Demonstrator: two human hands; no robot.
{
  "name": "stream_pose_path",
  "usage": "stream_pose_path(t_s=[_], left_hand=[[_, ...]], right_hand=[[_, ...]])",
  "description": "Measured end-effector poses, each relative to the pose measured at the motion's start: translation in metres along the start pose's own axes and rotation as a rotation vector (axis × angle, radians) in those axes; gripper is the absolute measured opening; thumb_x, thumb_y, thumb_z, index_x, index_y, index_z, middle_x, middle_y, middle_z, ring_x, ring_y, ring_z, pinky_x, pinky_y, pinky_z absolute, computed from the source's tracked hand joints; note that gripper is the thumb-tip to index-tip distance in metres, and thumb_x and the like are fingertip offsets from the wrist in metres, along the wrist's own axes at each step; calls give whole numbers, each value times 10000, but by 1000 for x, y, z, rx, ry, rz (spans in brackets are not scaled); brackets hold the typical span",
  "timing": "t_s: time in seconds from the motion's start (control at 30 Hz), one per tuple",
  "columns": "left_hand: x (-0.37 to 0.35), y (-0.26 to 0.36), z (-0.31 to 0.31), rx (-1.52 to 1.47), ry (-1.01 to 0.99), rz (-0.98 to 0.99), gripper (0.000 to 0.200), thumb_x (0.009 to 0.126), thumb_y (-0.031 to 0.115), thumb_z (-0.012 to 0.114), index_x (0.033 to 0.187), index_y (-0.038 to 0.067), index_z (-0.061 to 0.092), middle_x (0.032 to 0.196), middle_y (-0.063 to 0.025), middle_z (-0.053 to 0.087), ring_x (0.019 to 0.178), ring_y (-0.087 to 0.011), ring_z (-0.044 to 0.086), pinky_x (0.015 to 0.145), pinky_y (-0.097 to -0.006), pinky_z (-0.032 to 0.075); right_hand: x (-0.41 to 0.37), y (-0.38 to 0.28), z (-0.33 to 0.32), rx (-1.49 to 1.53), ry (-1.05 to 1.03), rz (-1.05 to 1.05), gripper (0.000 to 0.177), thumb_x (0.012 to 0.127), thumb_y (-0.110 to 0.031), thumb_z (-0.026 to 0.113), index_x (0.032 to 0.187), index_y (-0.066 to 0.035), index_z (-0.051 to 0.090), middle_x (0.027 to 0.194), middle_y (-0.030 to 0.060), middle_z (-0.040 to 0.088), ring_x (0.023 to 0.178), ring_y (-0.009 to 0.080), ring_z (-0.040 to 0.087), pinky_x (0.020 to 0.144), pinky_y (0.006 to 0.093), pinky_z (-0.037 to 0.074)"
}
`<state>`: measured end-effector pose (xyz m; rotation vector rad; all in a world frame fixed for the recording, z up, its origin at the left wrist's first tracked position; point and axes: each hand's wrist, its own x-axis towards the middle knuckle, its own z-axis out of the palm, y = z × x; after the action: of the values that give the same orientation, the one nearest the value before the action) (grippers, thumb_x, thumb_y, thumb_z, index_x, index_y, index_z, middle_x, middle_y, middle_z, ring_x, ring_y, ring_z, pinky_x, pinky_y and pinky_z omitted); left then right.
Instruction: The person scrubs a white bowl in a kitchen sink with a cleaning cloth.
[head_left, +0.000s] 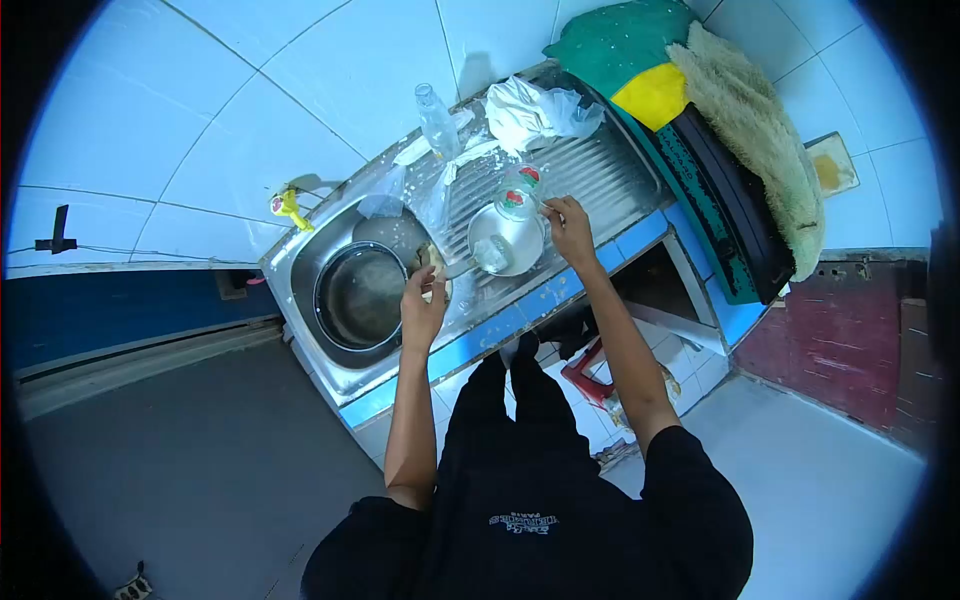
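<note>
At the sink's front right edge, my left hand (422, 312) has its fingers closed on a tan, sponge-like piece (428, 260). Right beside it, a pale utensil with a whitish, wide end (492, 254) reaches across a white bowl (520, 238). My right hand (570, 232) pinches the side of a clear glass mug (513, 203) with a red and green print, which overlaps the bowl's far rim. Another clear glass (526, 176) with the same print stands just behind it.
A dark round basin of water (362, 297) fills the left of the steel sink (296, 268). A tall clear glass (433, 115) and white plastic bags (530, 112) lie along the wall. The yellow tap (290, 208) is at left; a green-black crate (715, 200) borders the drainboard (600, 165).
</note>
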<state>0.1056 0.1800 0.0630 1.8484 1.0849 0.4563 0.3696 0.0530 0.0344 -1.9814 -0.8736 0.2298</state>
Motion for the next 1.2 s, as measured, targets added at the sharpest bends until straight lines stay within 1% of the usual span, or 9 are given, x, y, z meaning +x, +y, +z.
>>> stream_pose_path(t_s=[0.17,0.27,0.4,0.47,0.6,0.67,0.77,0.9,1.2], left_hand=[[-8,13,-6,-46,-28,-29,343,893,234,602,1104,-36,589,918,-168,659,833,-237,649,753,-338,503],[-9,1,-4,-40,-20,17,343,899,231,593,1106,-42,586,919,-167,659,832,-237,649,749,-339,503],[-13,4,-7,-16,-20,-3,342,898,225,591,1110,-43,584,921,-170,658,835,-237,648,750,-340,503],[-15,5,-8,-5,-38,-28,296,913,209,572,1122,-1,588,964,-157,670,876,-224,648,802,-328,491],[-15,-1,-7,25,-33,-46,299,907,209,580,1121,1,592,969,-162,668,877,-226,647,802,-331,492],[-15,-1,-7,11,4,19,346,891,215,592,1115,-49,578,900,-172,654,816,-238,647,734,-341,502],[-16,4,-6,-3,1,-33,343,889,213,592,1116,-44,577,904,-171,655,812,-236,649,731,-343,504],[-16,-1,-6,-12,2,-6,342,891,214,589,1115,-44,576,903,-172,657,804,-232,652,726,-345,506],[-17,-3,-4,-11,9,-21,375,901,245,575,1140,-44,559,918,-174,658,829,-238,657,730,-342,510]], right_hand=[[-2,-6,-2,-24,18,7,150,820,-36,576,940,-12,663,859,145,584,866,316,566,756,395,452],[-4,-4,-1,-20,17,2,157,805,-22,595,947,-14,662,861,137,583,858,310,563,752,384,454],[-5,-5,0,-41,29,-32,159,802,-11,589,944,-10,659,851,135,578,863,307,562,755,383,454],[-6,-6,-1,-57,56,-95,158,797,-1,589,939,-9,658,847,131,576,863,305,561,755,386,455],[-7,-7,-2,-49,41,-72,155,793,4,595,933,-9,659,851,128,578,862,301,560,755,386,456],[-6,-7,-2,-63,51,-99,153,792,6,601,931,-15,662,852,124,577,861,297,558,749,382,456],[-7,-9,-4,-29,58,-80,157,791,13,598,932,-14,664,845,123,572,860,294,557,747,380,456],[-7,-11,-6,-33,40,-31,164,795,20,593,939,-13,663,843,121,571,860,294,559,747,377,457],[-4,-8,-6,-70,74,-124,153,784,-2,635,933,-20,664,835,122,577,849,293,564,733,382,459]])
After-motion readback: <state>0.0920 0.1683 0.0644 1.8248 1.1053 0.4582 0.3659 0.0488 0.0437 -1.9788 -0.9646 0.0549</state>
